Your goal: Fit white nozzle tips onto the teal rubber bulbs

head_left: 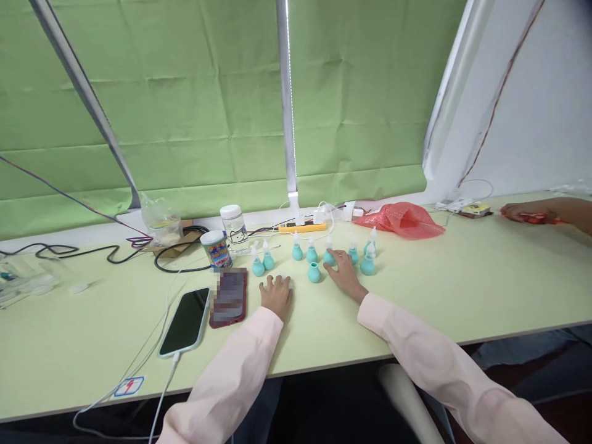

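Observation:
Several small teal squeeze bulbs with clear pointed tips, like nasal aspirators, stand on the pale table. My right hand (345, 275) has its fingertips on one teal nasal aspirator (328, 256) in the middle of the row. Just in front stands a teal bulb (314, 272) without a tip, its round mouth facing up. My left hand (277, 296) rests palm down on the tabletop, fingers spread. A small pale piece, too unclear to name, shows at its right side. Two aspirators (258, 265) stand beyond that hand; another (368, 264) stands right of my right hand.
Two phones, one dark with a white cable (185, 322) and one red-edged (229, 297), lie at left. Behind them are a printed can (216, 249) and a white-lidded jar (235, 225). A power strip (303, 227) and red bag (400, 220) lie behind. Another person's hand (531, 211) is far right.

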Available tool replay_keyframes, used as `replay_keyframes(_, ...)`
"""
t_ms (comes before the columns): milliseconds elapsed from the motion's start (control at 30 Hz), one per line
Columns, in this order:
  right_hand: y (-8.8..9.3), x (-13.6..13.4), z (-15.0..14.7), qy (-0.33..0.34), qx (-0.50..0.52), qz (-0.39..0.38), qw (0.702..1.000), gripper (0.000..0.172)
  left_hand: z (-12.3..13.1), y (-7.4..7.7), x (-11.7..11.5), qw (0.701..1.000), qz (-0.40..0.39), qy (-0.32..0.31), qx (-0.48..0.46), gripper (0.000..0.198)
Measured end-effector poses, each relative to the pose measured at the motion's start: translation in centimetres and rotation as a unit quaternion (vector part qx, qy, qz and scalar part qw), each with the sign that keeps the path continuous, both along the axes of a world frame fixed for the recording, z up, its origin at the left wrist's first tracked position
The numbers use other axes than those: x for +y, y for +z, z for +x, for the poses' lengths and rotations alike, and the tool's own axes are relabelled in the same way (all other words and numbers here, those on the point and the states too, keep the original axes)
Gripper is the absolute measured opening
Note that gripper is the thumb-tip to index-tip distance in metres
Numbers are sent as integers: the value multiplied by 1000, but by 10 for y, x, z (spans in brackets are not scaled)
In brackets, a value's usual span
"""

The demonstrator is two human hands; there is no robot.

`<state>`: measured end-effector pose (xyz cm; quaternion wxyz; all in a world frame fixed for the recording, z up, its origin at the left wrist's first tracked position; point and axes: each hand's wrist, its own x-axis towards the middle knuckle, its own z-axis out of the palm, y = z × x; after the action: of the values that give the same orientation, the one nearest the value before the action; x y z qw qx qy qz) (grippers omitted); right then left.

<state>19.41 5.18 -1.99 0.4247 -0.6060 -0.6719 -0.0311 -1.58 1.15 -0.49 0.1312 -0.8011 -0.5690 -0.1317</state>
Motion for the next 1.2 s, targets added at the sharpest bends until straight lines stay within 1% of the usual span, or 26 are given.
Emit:
replay_keyframes(133, 1, 1, 0, 2, -3, 15, 1000, 35, 0, 0, 1, 1000, -3, 8, 3, 31)
replay_keyframes(333, 6, 5, -1, 20, -11, 14, 1000, 27, 0, 2, 1, 1000, -11, 25, 2, 33)
replay_keyframes(500, 5, 7, -1, 33, -21, -6, 999, 31, -2, 5, 2, 999, -18, 41, 12, 36)
replay_keyframes(733, 1, 7, -2, 32, -26, -32, 999, 35, -9, 10, 5, 998, -6, 67, 13, 38)
replay_keyframes(967, 1, 5, -5, 32, -34, -36, 998, 35, -6, 10, 2, 999, -6, 48, 10, 34)
replay_keyframes(1100, 1, 7, -5, 34, -37, -38, 998, 36, -4, 10, 2, 999, -3, 38, 5, 36)
replay_keyframes(1200, 0, 8, -5, 24, -29, -33, 999, 37, -3, 11, 1, 999, -10, 37, 1, 36)
